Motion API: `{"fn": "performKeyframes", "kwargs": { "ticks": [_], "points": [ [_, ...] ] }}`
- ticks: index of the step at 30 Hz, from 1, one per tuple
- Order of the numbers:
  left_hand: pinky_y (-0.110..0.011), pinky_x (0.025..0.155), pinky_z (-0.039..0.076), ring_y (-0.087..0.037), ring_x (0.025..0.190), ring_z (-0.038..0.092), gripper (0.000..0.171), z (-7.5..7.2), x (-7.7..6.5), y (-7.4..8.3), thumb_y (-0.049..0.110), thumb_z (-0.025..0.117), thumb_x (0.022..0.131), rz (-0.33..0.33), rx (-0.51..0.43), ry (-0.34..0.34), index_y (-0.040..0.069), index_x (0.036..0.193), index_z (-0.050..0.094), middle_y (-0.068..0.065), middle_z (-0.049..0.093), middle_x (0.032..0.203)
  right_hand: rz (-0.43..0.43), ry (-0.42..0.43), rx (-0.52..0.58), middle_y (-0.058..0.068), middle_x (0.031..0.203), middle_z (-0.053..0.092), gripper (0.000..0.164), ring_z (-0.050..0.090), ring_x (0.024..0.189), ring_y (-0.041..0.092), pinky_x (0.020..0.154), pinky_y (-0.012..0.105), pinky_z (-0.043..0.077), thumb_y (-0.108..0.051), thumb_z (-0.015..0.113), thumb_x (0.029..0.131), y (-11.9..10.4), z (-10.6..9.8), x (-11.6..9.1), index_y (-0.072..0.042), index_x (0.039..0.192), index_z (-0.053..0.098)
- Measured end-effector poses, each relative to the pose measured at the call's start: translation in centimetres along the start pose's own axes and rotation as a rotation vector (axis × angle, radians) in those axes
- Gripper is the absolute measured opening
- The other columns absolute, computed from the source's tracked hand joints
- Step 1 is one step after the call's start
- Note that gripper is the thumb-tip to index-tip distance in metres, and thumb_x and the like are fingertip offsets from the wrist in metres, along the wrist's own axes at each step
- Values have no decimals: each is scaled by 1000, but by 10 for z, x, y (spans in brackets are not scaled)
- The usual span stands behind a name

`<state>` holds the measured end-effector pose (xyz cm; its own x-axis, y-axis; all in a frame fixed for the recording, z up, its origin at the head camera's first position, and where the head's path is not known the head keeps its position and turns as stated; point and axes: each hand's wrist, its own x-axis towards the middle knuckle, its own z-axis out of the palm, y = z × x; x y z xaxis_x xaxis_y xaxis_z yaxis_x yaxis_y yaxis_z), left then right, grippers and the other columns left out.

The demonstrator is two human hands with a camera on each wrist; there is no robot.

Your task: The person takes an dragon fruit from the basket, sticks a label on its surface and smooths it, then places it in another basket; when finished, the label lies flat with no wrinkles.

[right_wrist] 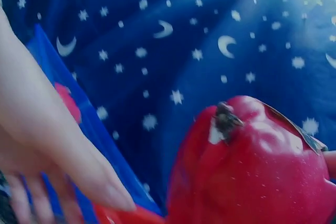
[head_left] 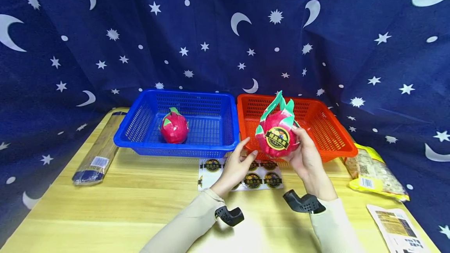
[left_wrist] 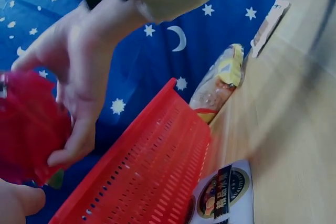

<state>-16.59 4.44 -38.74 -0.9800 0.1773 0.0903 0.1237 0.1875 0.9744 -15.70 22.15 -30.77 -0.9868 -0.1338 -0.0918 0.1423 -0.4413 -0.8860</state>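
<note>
My right hand grips a dragon fruit from its right side, held up in front of the red basket. A round black-and-gold sticker is on the fruit's near side, and green leaf tips point upward. In the right wrist view the stem end of the dragon fruit shows. My left hand is just left of the fruit, fingers relaxed and holding nothing, over a sheet of round stickers. Part of that sheet is hidden by the left hand.
A second dragon fruit sits inside the blue basket, left of the red one. A long wrapped pack lies at the left edge of the table. On the right are a yellow bag and a white packet.
</note>
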Motion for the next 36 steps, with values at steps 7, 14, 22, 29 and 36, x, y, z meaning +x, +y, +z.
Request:
{"fn": "performKeyframes", "kwargs": {
  "ticks": [7, 14, 22, 29, 36],
  "points": [
    [-23, 63, 47, -17, 84, 64, 43, 1, 3, -2, 38, 56, 87, 35, 44, 117, 22, 127, 51, -8, 64, 111, 128, 42, -89, -6, 99, 59, 28, 61, 89, 12, 79, 40, 49, -36, 44, 92, -10, -7, 47, -24, 117, 41],
    [-18, 60, 46, -9, 73, 65, 35, 5, 9, -6, 35, 61, 85, 70, 32, 205, 23, 117, 59, -2, 69, 98, 216, 86, -396, 2, 103, 51, 41, 63, 78, 15, 73, 41, 52, -44, 49, 88, -12, -14, 86, -21, 120, 37],
    [-18, 52, 42, -4, 65, 63, 29, 10, 9, -7, 37, 63, 83, 97, 57, 285, 25, 109, 63, 2, 69, 94, 349, 151, -639, 5, 96, 54, 66, 61, 71, 15, 64, 30, 54, -53, 50, 83, -6, -32, 103, -9, 129, 37],
    [-18, 52, 43, -4, 62, 61, 28, 12, 10, -7, 34, 64, 83, 91, 39, 302, 23, 108, 63, 2, 68, 96, 431, 201, -751, 0, 74, 59, 72, 58, 62, 14, 54, 23, 50, -58, 51, 79, 7, -37, 107, -3, 124, 44],
    [-18, 49, 43, -3, 58, 57, 27, 13, 9, -7, 33, 64, 82, 90, 47, 306, 23, 107, 63, 1, 69, 95, 427, 116, -786, -3, 71, 57, 61, 57, 65, 11, 62, 22, 50, -53, 53, 81, 12, -39, 106, -2, 113, 49]
  ]
}}
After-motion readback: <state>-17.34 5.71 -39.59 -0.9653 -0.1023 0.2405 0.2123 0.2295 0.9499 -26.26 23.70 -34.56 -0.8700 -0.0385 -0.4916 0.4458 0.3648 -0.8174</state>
